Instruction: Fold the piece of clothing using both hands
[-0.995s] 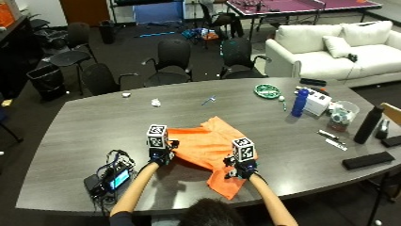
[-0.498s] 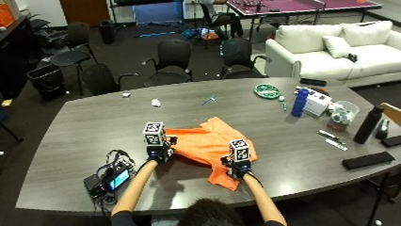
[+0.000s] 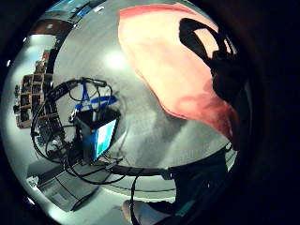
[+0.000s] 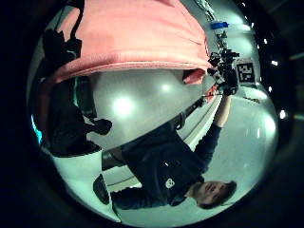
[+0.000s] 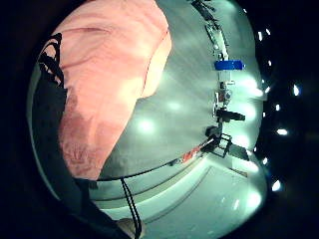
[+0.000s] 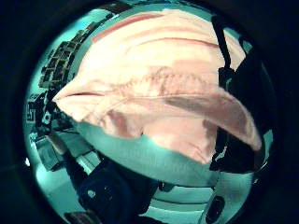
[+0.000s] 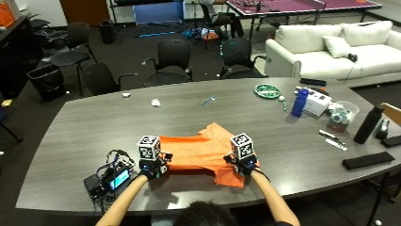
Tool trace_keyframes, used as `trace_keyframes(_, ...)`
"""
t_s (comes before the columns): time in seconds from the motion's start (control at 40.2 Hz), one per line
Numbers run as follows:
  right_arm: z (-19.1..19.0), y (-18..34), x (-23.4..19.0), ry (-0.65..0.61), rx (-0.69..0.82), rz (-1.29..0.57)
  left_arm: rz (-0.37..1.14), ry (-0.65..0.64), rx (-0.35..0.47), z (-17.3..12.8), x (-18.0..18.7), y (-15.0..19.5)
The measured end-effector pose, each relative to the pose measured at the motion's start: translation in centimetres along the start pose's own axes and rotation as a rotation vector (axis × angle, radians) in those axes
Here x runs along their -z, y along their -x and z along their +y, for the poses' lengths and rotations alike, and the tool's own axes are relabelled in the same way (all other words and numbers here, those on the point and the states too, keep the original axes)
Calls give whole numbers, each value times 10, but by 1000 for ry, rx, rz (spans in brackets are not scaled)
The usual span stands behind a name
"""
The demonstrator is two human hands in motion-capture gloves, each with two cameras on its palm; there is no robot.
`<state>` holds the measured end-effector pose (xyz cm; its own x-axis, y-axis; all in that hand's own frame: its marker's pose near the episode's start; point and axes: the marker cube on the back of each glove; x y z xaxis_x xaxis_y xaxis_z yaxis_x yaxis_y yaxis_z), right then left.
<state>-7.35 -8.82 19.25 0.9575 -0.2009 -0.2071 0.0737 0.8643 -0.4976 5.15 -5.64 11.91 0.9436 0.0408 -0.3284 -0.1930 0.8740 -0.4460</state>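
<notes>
An orange garment (image 7: 199,151) lies on the grey table (image 7: 88,127), its near edge raised off the surface. My left hand (image 7: 153,167) grips the near left corner. Over at the near right corner my right hand (image 7: 245,165) holds the cloth, and a flap hangs below it. In the left little finger side palm view dark fingers (image 3: 225,75) curl over the garment (image 3: 168,65). The right thumb side palm view is filled by a hemmed fold of the garment (image 6: 159,102). The left thumb side palm view shows the lifted edge of the garment (image 4: 137,38) and the right hand (image 4: 229,76).
A small screen device with cables (image 7: 110,180) lies by my left hand near the table's front edge. At the far right stand a blue bottle (image 7: 300,102), a black bottle (image 7: 368,124), a black case (image 7: 366,160) and a green plate (image 7: 268,90).
My right hand has moved a little left and away from me with its corner. The left hand has barely shifted. Both still hold the cloth.
</notes>
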Motion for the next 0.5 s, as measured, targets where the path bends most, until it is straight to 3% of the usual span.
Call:
trace_keyframes(0.05, 7, -6, 8, 6, -19, 50, -12, -67, -42, 8, 4, -1)
trace_keyframes(0.174, 11, -5, 31, 45, 112, 46, 22, -57, -165, 33, 26, -6)
trace_keyframes(0.274, 7, -10, 66, 55, 73, 115, 48, -115, -170, 36, 55, -7)
trace_keyframes(0.373, -28, -17, 91, 56, -28, 161, 42, -101, -49, -7, 63, 4)
trace_keyframes(0.423, -51, -18, 97, 87, -104, 165, 38, -36, 51, -38, 56, 11)
trace_keyframes(0.498, -83, -14, 93, 123, -199, 163, 55, 110, 210, -57, 45, 15)
